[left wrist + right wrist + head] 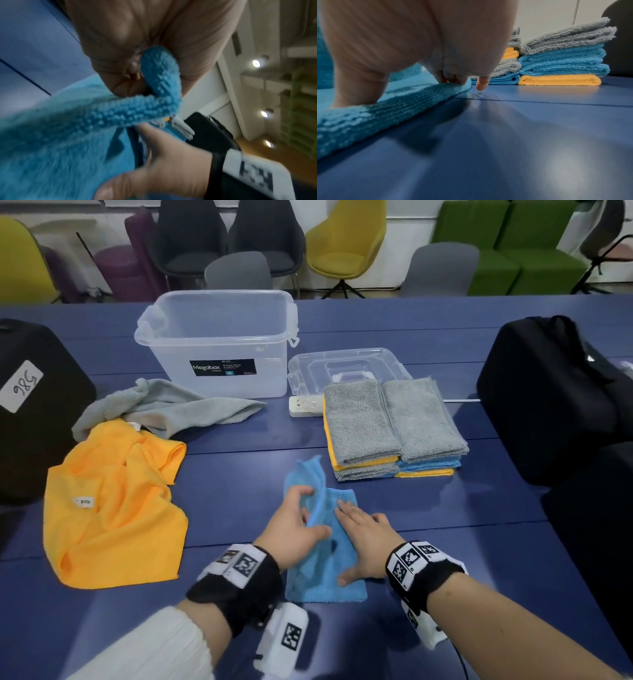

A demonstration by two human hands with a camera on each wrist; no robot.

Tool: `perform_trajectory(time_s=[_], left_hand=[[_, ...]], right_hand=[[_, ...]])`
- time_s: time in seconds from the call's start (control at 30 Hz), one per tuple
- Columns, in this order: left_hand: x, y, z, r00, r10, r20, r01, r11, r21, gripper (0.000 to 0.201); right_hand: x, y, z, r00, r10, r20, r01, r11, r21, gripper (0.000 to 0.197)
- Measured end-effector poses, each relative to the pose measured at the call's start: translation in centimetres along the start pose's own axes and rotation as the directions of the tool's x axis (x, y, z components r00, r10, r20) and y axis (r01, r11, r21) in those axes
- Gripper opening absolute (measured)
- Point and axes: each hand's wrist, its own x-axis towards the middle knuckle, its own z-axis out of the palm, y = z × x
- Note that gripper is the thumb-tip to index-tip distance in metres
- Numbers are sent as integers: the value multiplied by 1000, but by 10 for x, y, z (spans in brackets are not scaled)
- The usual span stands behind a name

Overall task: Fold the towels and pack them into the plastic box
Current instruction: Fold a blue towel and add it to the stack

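Note:
A blue towel (322,556) lies partly folded on the blue table (239,474) right in front of me. My left hand (310,510) pinches a raised fold of it, which the left wrist view shows held between thumb and fingers as a blue towel fold (159,81). My right hand (356,539) presses flat on the towel's right half, fingers straight; in the right wrist view the blue towel (393,102) lies under the palm. The clear plastic box (267,371) stands open at the back, nothing visible in it.
Two stacks of folded towels (394,426) sit right of centre, also seen as the folded stacks (556,60). An unfolded orange towel (113,501) and a crumpled grey towel (164,405) lie at the left. The box lid (346,368), a white power strip (305,405) and black bags (555,392) are nearby.

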Motion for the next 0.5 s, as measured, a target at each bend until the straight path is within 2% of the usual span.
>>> perform_trajectory(time_s=[0.1,0.17,0.23,0.3,0.37,0.43,0.5], left_hand=[[6,-4,33,998,-1,68,-12,982,187,77],[9,-12,47,997,-29,70,12,971,240,81],[10,-18,54,997,-48,64,28,960,278,79],[12,-20,57,997,-55,60,35,954,297,76],[14,-21,59,997,-57,48,40,952,304,75],[15,-22,60,997,-63,38,48,950,310,75],[16,-23,61,997,-65,43,49,949,313,78]], right_hand=[[-1,2,0,996,-5,-85,12,997,75,129],[-5,7,-1,989,56,-135,-27,978,206,119],[-10,15,0,972,150,-182,-87,945,315,91],[-13,23,4,944,223,-241,-103,898,429,53],[-16,23,3,932,294,-213,-101,774,626,27],[-14,21,0,928,341,-153,-101,624,775,18],[-10,19,-4,913,385,-136,-98,531,842,14]])
